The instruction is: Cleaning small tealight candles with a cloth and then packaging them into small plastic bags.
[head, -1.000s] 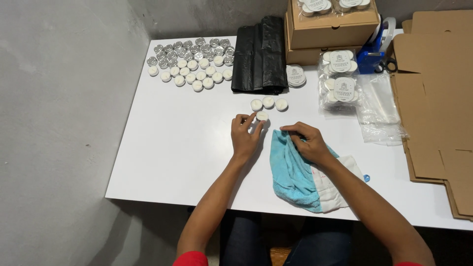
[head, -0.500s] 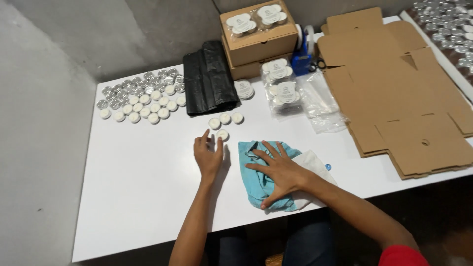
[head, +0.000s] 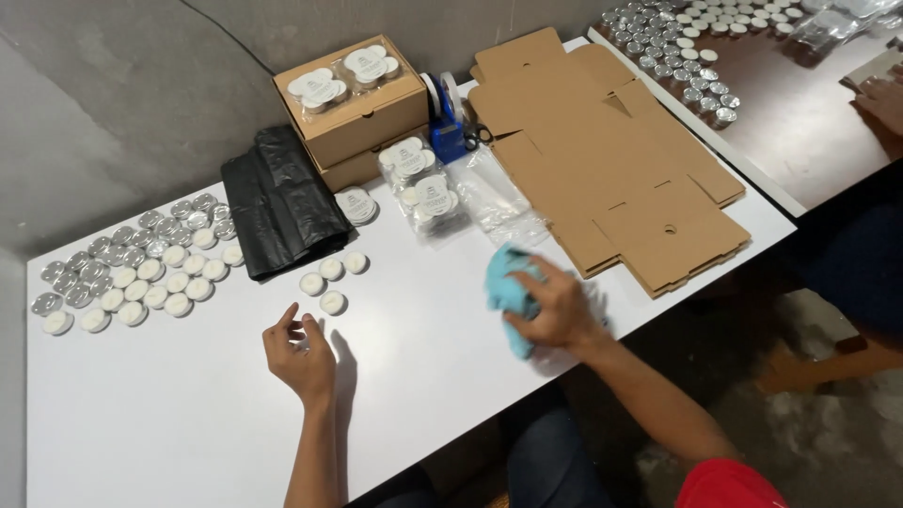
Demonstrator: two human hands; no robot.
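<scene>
My right hand [head: 555, 310] grips a light blue cloth [head: 508, 282] and holds it just above the white table [head: 160, 423], near its front edge; the hand and cloth are blurred. My left hand [head: 299, 353] rests on the table with fingers loosely apart and nothing in it. Just beyond its fingertips lies a white tealight candle [head: 332, 302], with three more tealights [head: 331, 270] in a short row behind it.
Several tealights [head: 132, 273] lie grouped at the far left, beside black plastic bags [head: 282, 202]. Stacked brown boxes [head: 357, 108], bagged candle packs [head: 423, 188], a blue tape dispenser [head: 445, 118] and flat cardboard blanks [head: 611, 160] fill the back. Another person's hand [head: 884, 99] rests on a neighbouring dark table.
My right hand has lifted the blue cloth off the table and swung it right. My left hand has drawn back from the tealight. The view has turned to the right.
</scene>
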